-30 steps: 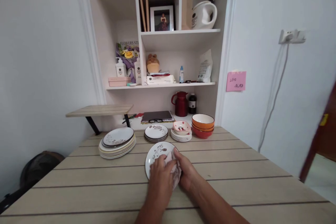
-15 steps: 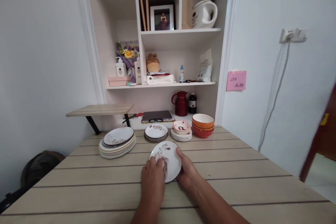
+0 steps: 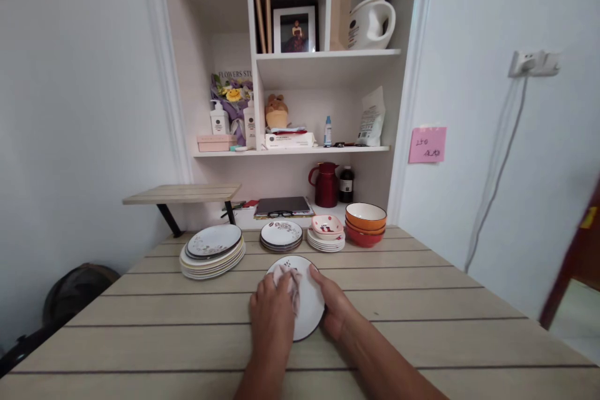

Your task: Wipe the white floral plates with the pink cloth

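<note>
Right hand (image 3: 335, 301): grasping the plate (image 3: 311, 306) by its right edge, thumb on the upper face, remaining fingers mostly hidden under the rim. Left hand (image 3: 272, 307): fingers bent over a bunched pale cloth (image 3: 293, 284), holding it against the left part of the plate's face. Plate is white with a dark rim, some dark pattern visible near its far edge. Position: over the near-middle of the table (image 3: 187, 347); contact with the tabletop cannot be determined.

Beyond the plate, a row of dishes. Far left, a stack of large plates (image 3: 213, 251); centre, a stack of small plates (image 3: 281, 235); just right of it, a pink bowl (image 3: 327, 225) atop white saucers (image 3: 325, 244); rightmost, nested orange and red bowls (image 3: 365, 224). Behind these: glasses (image 3: 280, 214), a red jug (image 3: 327, 186) and a dark bottle (image 3: 346, 185).
</note>
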Action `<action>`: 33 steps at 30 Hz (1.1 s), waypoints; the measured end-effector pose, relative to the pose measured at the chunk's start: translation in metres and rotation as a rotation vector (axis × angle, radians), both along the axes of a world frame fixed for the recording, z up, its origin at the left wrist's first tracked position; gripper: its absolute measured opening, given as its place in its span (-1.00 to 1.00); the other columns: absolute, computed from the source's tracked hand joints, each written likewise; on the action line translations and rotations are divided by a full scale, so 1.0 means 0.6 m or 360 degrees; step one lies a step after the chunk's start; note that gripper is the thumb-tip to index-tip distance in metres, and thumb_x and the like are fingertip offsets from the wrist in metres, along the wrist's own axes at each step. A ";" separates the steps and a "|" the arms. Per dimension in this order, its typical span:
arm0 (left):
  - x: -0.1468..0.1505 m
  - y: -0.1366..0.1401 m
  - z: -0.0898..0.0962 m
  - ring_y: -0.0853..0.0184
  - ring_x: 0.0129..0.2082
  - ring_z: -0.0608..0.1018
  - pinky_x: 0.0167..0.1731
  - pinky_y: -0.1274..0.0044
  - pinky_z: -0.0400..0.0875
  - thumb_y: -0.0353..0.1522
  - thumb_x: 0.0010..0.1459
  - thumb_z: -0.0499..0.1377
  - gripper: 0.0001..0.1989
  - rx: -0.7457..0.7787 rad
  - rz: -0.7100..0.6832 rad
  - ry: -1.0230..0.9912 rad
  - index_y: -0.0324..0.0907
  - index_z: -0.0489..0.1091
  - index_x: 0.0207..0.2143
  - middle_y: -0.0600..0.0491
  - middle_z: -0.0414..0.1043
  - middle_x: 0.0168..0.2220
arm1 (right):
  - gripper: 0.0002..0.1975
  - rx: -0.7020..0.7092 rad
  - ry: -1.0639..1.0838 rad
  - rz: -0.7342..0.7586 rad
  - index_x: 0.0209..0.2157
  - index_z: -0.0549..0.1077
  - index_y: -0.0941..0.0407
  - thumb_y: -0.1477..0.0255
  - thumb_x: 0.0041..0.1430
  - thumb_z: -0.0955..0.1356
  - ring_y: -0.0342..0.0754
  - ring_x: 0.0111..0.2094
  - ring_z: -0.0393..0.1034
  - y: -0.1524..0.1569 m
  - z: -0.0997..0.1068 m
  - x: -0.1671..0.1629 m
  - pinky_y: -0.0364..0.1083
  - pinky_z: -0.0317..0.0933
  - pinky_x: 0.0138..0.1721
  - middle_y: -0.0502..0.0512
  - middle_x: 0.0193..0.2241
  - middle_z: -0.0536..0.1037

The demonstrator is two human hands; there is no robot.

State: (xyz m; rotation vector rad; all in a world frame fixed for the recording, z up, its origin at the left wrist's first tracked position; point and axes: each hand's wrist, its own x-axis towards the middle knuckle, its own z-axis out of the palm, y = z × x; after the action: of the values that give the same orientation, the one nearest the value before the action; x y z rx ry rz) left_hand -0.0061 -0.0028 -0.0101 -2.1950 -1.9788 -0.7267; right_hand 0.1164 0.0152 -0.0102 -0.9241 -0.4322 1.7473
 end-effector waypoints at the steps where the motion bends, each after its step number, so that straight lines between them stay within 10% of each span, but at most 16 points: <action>1: -0.004 0.001 0.000 0.17 -0.04 0.41 -0.13 0.37 0.25 -0.37 0.27 0.00 -0.62 0.0006 0.0069 0.0020 0.08 0.33 0.10 -0.04 0.39 -0.04 | -0.51 -0.0016 -0.0033 -0.0023 -0.12 0.47 0.28 0.14 0.13 0.34 0.10 -0.32 0.55 0.001 -0.002 0.000 0.05 0.33 -0.10 0.29 -0.33 0.65; 20: 0.005 -0.002 -0.005 0.20 0.10 0.33 -0.06 0.37 0.20 -0.40 0.25 0.01 -0.55 -0.0208 -0.0122 -0.0040 0.14 0.24 0.16 -0.03 0.23 0.17 | -0.59 -0.0144 -0.0105 -0.0194 -0.14 0.47 0.22 0.17 0.13 0.34 0.07 -0.38 0.54 0.004 0.001 0.002 0.04 0.37 -0.19 0.25 -0.40 0.65; 33: -0.010 0.001 -0.008 0.21 -0.15 0.43 -0.18 0.39 0.21 -0.27 0.29 -0.04 -0.66 -0.0068 0.0160 0.0105 0.05 0.35 0.06 -0.03 0.37 -0.14 | -0.53 -0.0095 -0.0052 -0.0149 -0.09 0.46 0.24 0.15 0.13 0.34 0.13 -0.32 0.55 -0.004 0.006 -0.002 0.09 0.34 -0.14 0.30 -0.36 0.65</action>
State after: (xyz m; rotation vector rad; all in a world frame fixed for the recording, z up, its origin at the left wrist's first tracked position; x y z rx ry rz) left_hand -0.0120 -0.0020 -0.0148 -2.0955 -2.0734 -0.5968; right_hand 0.1155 0.0131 -0.0065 -1.0008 -0.3538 1.6693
